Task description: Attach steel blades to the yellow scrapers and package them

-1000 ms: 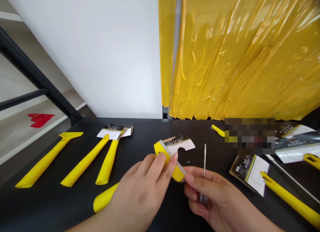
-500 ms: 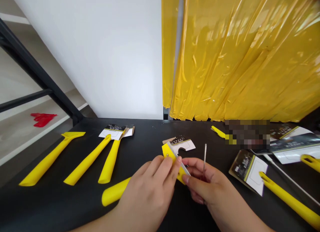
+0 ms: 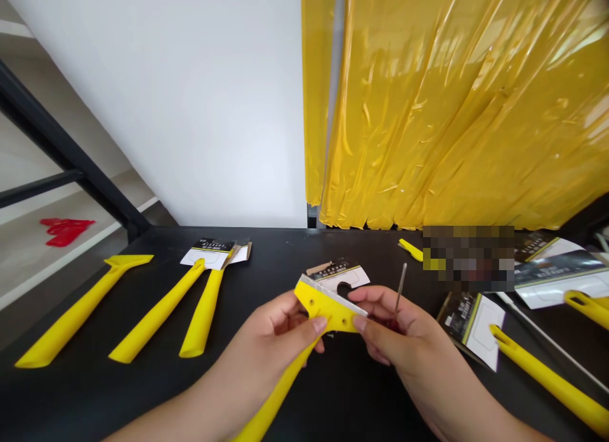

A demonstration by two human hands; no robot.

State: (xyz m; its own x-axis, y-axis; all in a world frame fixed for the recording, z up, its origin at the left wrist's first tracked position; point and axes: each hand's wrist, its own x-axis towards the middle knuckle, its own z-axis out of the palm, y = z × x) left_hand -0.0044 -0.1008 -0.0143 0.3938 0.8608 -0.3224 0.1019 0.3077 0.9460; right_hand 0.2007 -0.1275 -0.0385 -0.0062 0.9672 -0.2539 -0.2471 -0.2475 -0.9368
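Note:
A yellow scraper point(image 3: 328, 306) with a pale metal blade strip along its top edge is held between both hands, its two screw holes facing me. My left hand point(image 3: 280, 340) is closed around the neck, thumb on the front. At the head's right corner, my right hand point(image 3: 399, 340) pinches the plastic below the blade. A thin metal shaft, apparently a screwdriver point(image 3: 401, 286), sticks up from the right hand's fingers; its handle is mostly hidden. Just behind the scraper lies a black-and-white packaging card point(image 3: 354, 274) with a round cutout.
On the black table point(image 3: 157, 397), a yellow scraper point(image 3: 80, 312) and two carded yellow handles point(image 3: 157, 315) lie left. Right are another card point(image 3: 478, 328), a yellow handle point(image 3: 547, 378), a white cable point(image 3: 556, 344) and a pixelated patch. Yellow plastic sheeting point(image 3: 451, 112) hangs behind.
The scraper has turned so its flat face and screw holes show, with its handle now pointing toward me. My left hand has shifted from over the head to its neck.

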